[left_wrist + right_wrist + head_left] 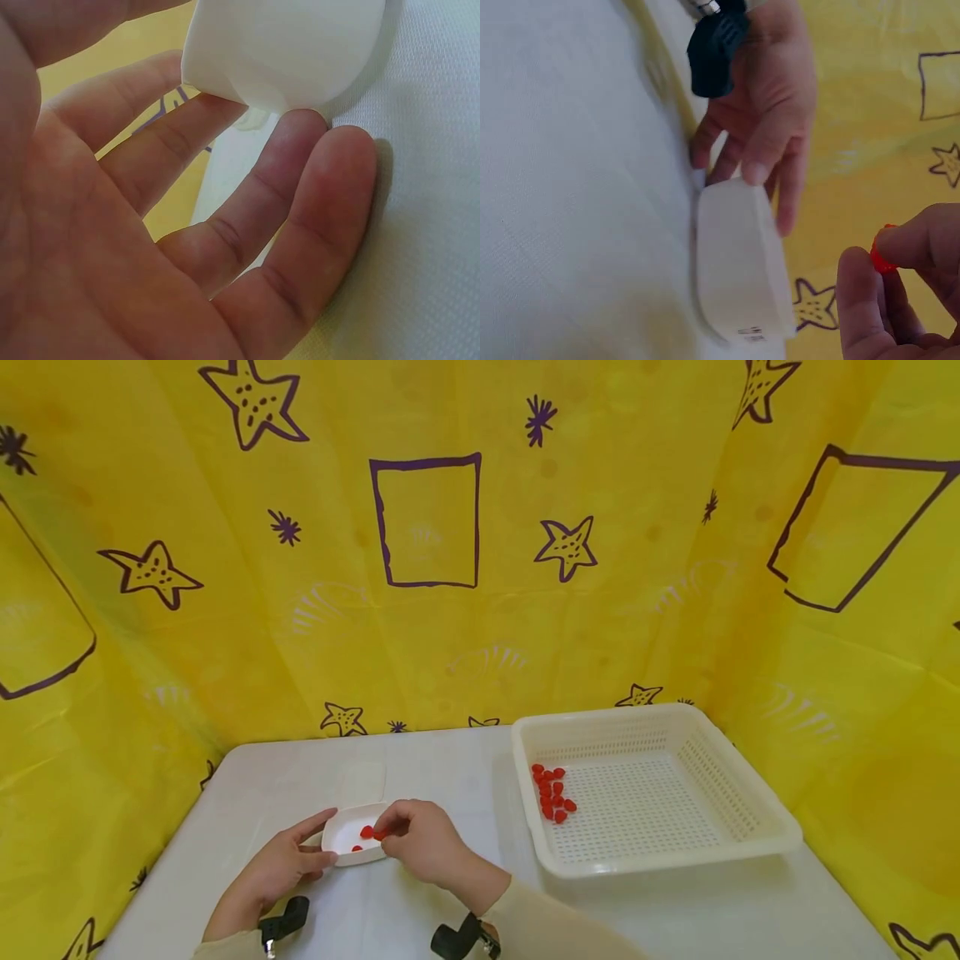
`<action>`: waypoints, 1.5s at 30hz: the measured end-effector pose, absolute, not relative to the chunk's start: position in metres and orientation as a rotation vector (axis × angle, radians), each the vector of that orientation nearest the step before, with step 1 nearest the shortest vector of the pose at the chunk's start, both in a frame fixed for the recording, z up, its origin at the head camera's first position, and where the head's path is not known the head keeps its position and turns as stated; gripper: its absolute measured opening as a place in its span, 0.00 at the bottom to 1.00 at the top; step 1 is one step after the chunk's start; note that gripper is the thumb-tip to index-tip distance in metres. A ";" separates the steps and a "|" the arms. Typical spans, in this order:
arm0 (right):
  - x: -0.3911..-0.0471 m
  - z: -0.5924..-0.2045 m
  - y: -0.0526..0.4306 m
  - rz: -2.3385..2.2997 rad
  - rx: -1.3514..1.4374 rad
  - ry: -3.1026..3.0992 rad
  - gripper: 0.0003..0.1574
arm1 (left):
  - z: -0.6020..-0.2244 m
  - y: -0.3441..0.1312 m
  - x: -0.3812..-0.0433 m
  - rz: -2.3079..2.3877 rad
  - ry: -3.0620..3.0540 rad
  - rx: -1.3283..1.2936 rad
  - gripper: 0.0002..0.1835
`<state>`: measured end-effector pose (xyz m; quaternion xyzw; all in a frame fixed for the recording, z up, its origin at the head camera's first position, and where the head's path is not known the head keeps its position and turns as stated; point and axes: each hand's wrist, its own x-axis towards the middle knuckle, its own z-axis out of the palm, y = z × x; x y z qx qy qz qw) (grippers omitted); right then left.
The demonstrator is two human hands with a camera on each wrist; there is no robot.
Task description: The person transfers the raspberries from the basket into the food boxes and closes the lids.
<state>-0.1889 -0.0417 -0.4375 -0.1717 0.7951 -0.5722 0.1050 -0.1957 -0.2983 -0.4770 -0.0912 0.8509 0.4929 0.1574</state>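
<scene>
In the head view a small white box (pixel 340 833) stands on the table with its lid (pixel 363 783) folded back. My left hand (pixel 276 865) holds the box's left end, the thumb at the near corner and a finger at the far one. The left wrist view shows fingertips against the box's white wall (pixel 285 56). Over the box's right side, my right hand (pixel 426 839) pinches a small red berry-shaped piece (pixel 883 251) between thumb and fingers. A red piece (pixel 367 832) and another red piece (pixel 357 849) lie inside the box.
To the right stands a large cream perforated basket (pixel 615 867), with several red pieces (pixel 558 788) clustered along its left side. The white tablecloth (pixel 442 768) runs back to a yellow patterned curtain (pixel 420 652). Each wrist wears a black camera mount (pixel 285 920).
</scene>
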 end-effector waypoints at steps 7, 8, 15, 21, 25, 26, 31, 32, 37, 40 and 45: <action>-0.210 -0.465 -0.072 -1.493 -0.482 2.542 0.10 | -0.477 -0.300 -0.196 1.406 2.433 -0.260 0.46; -0.211 -0.466 -0.075 -1.475 -0.473 2.545 0.10 | -0.477 -0.300 -0.196 1.404 2.434 -0.262 0.46; -0.218 -0.468 -0.082 -1.364 -0.479 2.603 0.09 | -0.477 -0.300 -0.197 1.387 2.439 -0.263 0.46; -0.218 -0.465 -0.082 -1.319 -0.491 2.622 0.10 | -0.478 -0.300 -0.197 1.396 2.443 -0.257 0.45; -0.217 -0.464 -0.081 -1.316 -0.486 2.625 0.12 | -0.478 -0.300 -0.197 1.401 2.445 -0.254 0.45; -0.217 -0.464 -0.081 -1.320 -0.482 2.620 0.12 | -0.478 -0.299 -0.197 1.404 2.445 -0.255 0.45; -0.216 -0.462 -0.080 -1.321 -0.483 2.624 0.12 | -0.478 -0.299 -0.197 1.410 2.441 -0.249 0.45; -0.215 -0.460 -0.079 -1.322 -0.488 2.627 0.12 | -0.478 -0.298 -0.197 1.410 2.441 -0.246 0.45; -0.211 -0.432 -0.072 -1.373 -0.537 2.616 0.11 | -0.478 -0.298 -0.197 1.401 2.434 -0.243 0.45; -0.204 -0.399 -0.062 -1.445 -0.614 2.562 0.11 | -0.477 -0.299 -0.197 1.387 2.429 -0.250 0.45; -0.202 -0.336 -0.030 -1.593 -0.713 2.433 0.11 | -0.477 -0.299 -0.199 1.385 2.412 -0.258 0.46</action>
